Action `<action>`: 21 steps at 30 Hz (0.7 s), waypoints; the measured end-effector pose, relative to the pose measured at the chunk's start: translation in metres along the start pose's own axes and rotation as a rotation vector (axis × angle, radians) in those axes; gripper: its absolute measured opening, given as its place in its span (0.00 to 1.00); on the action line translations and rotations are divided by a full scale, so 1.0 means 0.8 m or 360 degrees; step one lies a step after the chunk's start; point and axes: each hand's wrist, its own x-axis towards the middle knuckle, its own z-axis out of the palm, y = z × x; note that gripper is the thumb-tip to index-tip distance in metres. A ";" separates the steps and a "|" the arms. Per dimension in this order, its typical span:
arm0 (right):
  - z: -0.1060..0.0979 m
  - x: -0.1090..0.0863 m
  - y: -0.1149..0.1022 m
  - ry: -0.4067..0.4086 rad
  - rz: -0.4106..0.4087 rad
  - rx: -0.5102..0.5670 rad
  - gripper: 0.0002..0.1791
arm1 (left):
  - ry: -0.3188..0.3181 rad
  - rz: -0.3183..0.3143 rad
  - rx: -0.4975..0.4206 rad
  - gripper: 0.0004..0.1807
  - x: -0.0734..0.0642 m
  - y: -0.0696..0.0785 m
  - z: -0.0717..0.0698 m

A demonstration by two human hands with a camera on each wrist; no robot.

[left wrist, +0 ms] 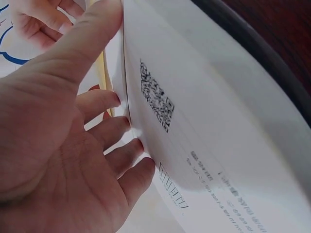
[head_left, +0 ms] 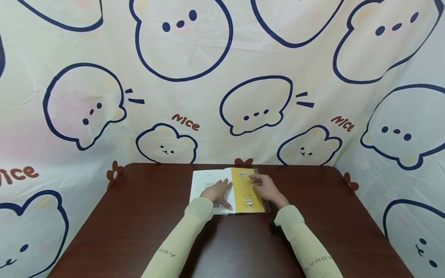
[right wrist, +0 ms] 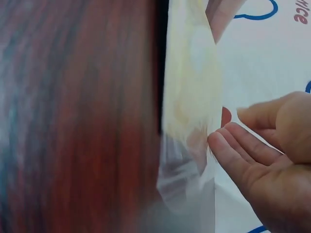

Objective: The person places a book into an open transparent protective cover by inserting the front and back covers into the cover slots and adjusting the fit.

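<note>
- Lying open on the bench [head_left: 146,220], the book [head_left: 240,191] is just below the middle of the head view.
- The left hand [head_left: 218,192] has its fingers spread, touching the white page [head_left: 198,187] by the fold.
- The right hand [head_left: 267,188] has thumb and fingers apart, fingertips at the book's right edge, by the clear cover [right wrist: 177,170].
- The book looks light. Its pages seem thin and bendy; the shiny cover may slip. Best to pinch the edge softly.
</note>
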 end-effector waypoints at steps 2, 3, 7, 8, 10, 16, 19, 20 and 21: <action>-0.005 0.000 0.003 0.0091 0.0025 -0.0018 0.22 | 0.0003 -0.0004 -0.0013 0.57 0.000 0.000 0.000; -0.009 0.000 0.003 0.0148 0.0060 -0.0027 0.21 | 0.0003 -0.0003 -0.0015 0.57 0.000 -0.001 0.000; -0.026 -0.003 0.006 0.0264 0.0301 -0.0120 0.21 | 0.0003 0.0012 -0.0031 0.57 -0.002 -0.004 0.000; -0.029 -0.004 0.007 0.0245 0.0368 -0.0114 0.22 | 0.0002 0.0017 -0.0034 0.57 -0.003 -0.005 0.000; -0.034 -0.006 0.007 0.0173 0.0477 -0.0092 0.24 | 0.0002 0.0023 -0.0037 0.57 -0.003 -0.007 0.001; -0.033 -0.008 0.007 0.0103 0.0514 -0.0079 0.24 | -0.0016 0.0075 -0.0059 0.57 -0.002 -0.011 0.000; -0.031 -0.008 0.004 0.0108 0.0516 -0.0110 0.26 | -0.0017 0.0092 -0.0120 0.57 -0.001 -0.015 0.001; -0.030 -0.008 0.003 0.0102 0.0519 -0.0105 0.27 | -0.0018 0.0094 -0.0139 0.57 0.000 -0.016 0.001; -0.029 -0.008 0.002 0.0092 0.0524 -0.0090 0.28 | -0.0017 0.0097 -0.0163 0.57 0.000 -0.018 0.002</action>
